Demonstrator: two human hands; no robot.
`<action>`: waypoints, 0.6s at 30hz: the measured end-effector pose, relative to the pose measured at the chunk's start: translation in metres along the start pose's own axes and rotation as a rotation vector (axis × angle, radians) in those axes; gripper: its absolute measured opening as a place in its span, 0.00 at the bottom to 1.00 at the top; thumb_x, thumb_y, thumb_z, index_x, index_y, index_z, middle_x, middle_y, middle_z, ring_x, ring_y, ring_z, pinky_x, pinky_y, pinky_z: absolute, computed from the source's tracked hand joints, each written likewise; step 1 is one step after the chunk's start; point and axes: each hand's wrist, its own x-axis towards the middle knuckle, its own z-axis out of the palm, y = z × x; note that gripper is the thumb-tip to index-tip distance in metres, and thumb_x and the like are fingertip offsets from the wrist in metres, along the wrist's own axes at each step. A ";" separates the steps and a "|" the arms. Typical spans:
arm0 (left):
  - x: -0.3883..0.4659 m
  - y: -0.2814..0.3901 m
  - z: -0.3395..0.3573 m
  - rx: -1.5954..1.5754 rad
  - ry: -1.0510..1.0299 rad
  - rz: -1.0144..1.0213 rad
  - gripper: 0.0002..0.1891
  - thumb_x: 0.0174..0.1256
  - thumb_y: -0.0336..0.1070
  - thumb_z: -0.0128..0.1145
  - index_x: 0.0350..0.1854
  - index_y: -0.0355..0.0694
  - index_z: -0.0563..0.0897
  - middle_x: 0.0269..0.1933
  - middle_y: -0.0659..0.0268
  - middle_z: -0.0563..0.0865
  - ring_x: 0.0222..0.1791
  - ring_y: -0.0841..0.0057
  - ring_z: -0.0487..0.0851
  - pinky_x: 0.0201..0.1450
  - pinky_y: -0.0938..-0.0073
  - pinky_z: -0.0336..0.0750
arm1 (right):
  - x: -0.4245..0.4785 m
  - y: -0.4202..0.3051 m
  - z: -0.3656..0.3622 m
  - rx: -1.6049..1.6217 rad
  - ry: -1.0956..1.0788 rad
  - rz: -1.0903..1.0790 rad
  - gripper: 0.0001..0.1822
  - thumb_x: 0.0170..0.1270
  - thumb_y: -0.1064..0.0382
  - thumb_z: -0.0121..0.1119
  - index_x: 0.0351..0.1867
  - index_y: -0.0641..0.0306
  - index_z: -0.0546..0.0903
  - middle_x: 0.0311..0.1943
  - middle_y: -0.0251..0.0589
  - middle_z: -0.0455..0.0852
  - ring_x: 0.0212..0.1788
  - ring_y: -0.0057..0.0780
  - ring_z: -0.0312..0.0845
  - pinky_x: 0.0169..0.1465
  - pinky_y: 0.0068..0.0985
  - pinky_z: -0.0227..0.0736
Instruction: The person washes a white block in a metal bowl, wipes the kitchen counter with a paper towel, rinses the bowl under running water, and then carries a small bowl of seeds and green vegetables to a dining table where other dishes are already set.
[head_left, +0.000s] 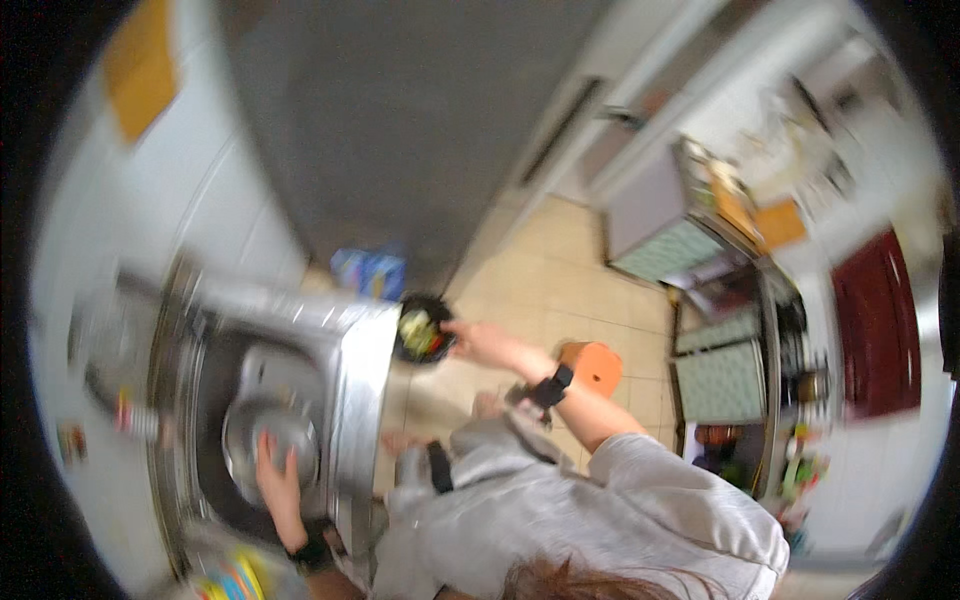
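My left hand reaches into a steel sink, over a round metal bowl in its basin. Its thumb and fingers are spread, with nothing visible between them; whether they touch the bowl is unclear. My right hand is stretched out past the sink's edge, with its fingertips at the rim of a black round container. Pale green and red food pieces lie inside that container. Blur hides whether the right fingers grip the rim or hover above it.
A tall dark grey panel rises beyond the sink, with a blue package at its foot. An orange stool-like object stands on the tiled floor. Cabinets with patterned doors line the right side. A yellow package lies near the sink.
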 end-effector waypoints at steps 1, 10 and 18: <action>0.009 0.031 0.012 0.216 -0.053 0.084 0.27 0.54 0.26 0.56 0.60 0.38 0.69 0.40 0.52 0.81 0.40 0.60 0.78 0.62 0.63 0.61 | -0.023 0.023 -0.019 0.061 -0.020 0.113 0.24 0.52 0.58 0.61 0.53 0.56 0.73 0.35 0.48 0.82 0.43 0.42 0.78 0.63 0.49 0.52; 0.030 0.204 0.184 0.215 -0.456 0.236 0.36 0.46 0.23 0.57 0.64 0.40 0.63 0.50 0.47 0.75 0.52 0.55 0.74 0.65 0.57 0.56 | -0.239 0.198 -0.021 -0.191 0.506 0.528 0.30 0.49 0.64 0.60 0.57 0.59 0.67 0.54 0.52 0.72 0.59 0.46 0.64 0.66 0.49 0.46; -0.013 0.344 0.348 0.510 -0.755 0.799 0.47 0.44 0.35 0.67 0.68 0.42 0.54 0.69 0.46 0.52 0.69 0.53 0.52 0.68 0.55 0.47 | -0.381 0.286 0.001 0.243 0.300 0.881 0.31 0.56 0.52 0.58 0.60 0.58 0.66 0.60 0.51 0.67 0.62 0.45 0.62 0.64 0.51 0.50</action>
